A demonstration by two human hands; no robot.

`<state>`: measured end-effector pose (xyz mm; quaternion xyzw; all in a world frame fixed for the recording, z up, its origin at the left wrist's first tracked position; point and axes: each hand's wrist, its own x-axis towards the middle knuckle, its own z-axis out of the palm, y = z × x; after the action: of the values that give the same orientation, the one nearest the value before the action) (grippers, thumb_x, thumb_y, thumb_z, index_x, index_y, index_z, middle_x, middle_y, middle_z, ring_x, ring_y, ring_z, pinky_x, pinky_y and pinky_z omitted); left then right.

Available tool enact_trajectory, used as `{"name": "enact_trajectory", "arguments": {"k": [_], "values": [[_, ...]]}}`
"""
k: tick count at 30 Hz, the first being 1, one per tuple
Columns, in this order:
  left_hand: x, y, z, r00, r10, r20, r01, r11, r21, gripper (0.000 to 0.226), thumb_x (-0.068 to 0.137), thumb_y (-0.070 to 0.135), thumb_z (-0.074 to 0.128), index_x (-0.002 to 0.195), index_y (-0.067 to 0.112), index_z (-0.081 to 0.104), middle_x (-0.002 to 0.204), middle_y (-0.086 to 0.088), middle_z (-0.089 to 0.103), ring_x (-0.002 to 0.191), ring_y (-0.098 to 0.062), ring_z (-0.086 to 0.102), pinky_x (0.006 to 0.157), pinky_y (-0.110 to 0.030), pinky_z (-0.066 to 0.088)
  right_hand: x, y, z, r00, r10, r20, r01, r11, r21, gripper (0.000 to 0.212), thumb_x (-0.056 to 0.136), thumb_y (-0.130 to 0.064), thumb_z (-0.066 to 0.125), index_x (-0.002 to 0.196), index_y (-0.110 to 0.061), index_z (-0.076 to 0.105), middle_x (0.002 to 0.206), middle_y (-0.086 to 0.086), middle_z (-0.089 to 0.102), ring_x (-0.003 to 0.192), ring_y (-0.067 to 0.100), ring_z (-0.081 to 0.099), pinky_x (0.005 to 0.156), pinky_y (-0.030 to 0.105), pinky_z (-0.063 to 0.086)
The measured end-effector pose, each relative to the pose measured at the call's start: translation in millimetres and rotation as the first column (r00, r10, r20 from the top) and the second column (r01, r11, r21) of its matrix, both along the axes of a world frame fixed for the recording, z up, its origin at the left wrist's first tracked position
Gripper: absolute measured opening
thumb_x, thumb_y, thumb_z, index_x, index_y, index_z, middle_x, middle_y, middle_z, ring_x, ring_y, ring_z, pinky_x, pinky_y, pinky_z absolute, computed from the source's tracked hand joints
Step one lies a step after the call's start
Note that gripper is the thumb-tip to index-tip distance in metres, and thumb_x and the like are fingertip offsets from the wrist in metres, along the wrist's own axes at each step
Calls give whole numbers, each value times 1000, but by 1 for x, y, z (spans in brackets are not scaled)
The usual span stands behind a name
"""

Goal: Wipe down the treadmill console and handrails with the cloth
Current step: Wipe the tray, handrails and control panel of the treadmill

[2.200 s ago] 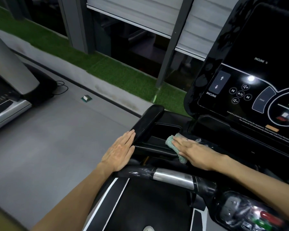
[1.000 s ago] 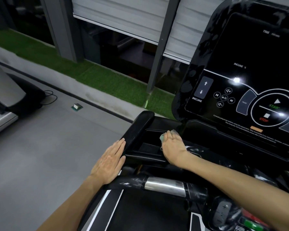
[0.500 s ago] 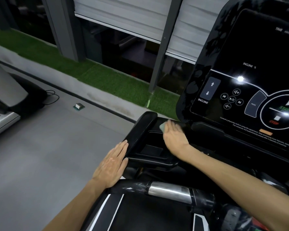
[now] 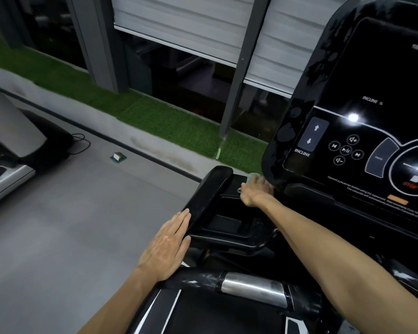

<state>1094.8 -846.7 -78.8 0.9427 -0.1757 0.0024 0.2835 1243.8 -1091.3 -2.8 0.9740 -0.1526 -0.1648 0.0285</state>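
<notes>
Head view: at centre frame the right hand (image 4: pixel 256 190) lies over the green cloth (image 4: pixel 252 176), pressing it into the console's (image 4: pixel 372 68) lower-left corner, likely to clean that seam. Below, the left hand (image 4: pixel 165 247) rests flat, fingers straight, against the black side rail (image 4: pixel 210 196), seemingly bracing.

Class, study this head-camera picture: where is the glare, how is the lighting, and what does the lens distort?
Head view: a bright glare spot on the console, above the incline buttons; head view: dim overall, windows dark; head view: wide-angle lens tilts the window posts; head view: the cloth looks soft.
</notes>
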Motion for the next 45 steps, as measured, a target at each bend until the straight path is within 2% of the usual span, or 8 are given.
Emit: {"name": "enact_trajectory", "arguments": {"k": [7, 13, 17, 20, 27, 31, 34, 45], "values": [[2, 0, -2, 999, -32, 22, 32, 999, -4, 64, 99, 46, 13, 155, 16, 16, 162, 8, 8, 149, -4, 4, 122, -24, 5, -5, 39, -11, 974, 225, -26, -223, 972, 73, 66, 98, -31, 30, 150, -1, 3, 159, 17, 1, 146, 32, 5, 119, 40, 4], [2, 1, -1, 999, -25, 28, 25, 1000, -16, 62, 100, 44, 17, 155, 15, 18, 162, 6, 12, 150, -5, 7, 122, -26, 7, -7, 8, 28, 987, 101, -122, -111, 991, -71, 47, 99, -25, 39, 138, 1, 38, 145, 17, 37, 132, 34, 40, 106, 42, 39], [2, 0, 0, 1000, -23, 7, 23, 1000, -7, 64, 97, 47, 10, 154, 18, 13, 161, 10, 6, 149, -1, 1, 122, -24, 4, -5, 26, 10, 986, 163, -31, -163, 987, -11, 60, 92, -32, 44, 143, -4, 30, 150, 16, 30, 137, 32, 32, 112, 41, 27], [2, -1, -1, 1000, -27, 9, 28, 1000, -13, 64, 98, 45, 12, 155, 16, 16, 162, 8, 9, 150, -5, 6, 122, -27, 7, -15, 41, -3, 963, 266, -41, -264, 963, 48, 64, 97, -26, 33, 150, -1, 6, 158, 21, 3, 145, 34, 8, 119, 42, 6], [1, 0, 2, 1000, -24, -11, 24, 1000, 9, 67, 95, 48, 8, 154, 18, 12, 162, 8, 7, 149, -2, 2, 121, -25, 3, -30, 16, 16, 961, 264, -76, -272, 955, -116, 60, 91, -20, 45, 140, 8, 24, 143, 23, 28, 130, 36, 33, 109, 43, 31], [1, -1, 3, 999, -27, -23, 28, 1000, 13, 70, 93, 50, 5, 155, 17, 11, 162, 9, 5, 148, -2, -1, 122, -25, 3, -56, 10, 11, 959, 281, -28, -283, 952, -116, 77, 90, -23, 51, 145, 10, 8, 153, 28, 13, 140, 39, 23, 117, 43, 18], [1, -1, 5, 999, -32, -28, 32, 999, 13, 71, 93, 50, 6, 155, 16, 13, 162, 8, 6, 148, -2, 1, 121, -25, 3, -76, -9, 11, 903, 428, -29, -429, 896, -114, 69, 95, -22, 41, 145, 14, 8, 153, 31, 10, 142, 41, 17, 118, 45, 13], [1, 2, 4, 998, -44, -43, 46, 998, 42, 74, 91, 53, 2, 155, 16, 7, 162, 10, 1, 149, -4, -3, 120, -20, -4, -147, -70, 40, 769, 638, 34, -634, 756, 162, 55, 104, -22, 26, 151, -1, 8, 160, 12, 2, 148, 20, 3, 120, 26, 4]]}}
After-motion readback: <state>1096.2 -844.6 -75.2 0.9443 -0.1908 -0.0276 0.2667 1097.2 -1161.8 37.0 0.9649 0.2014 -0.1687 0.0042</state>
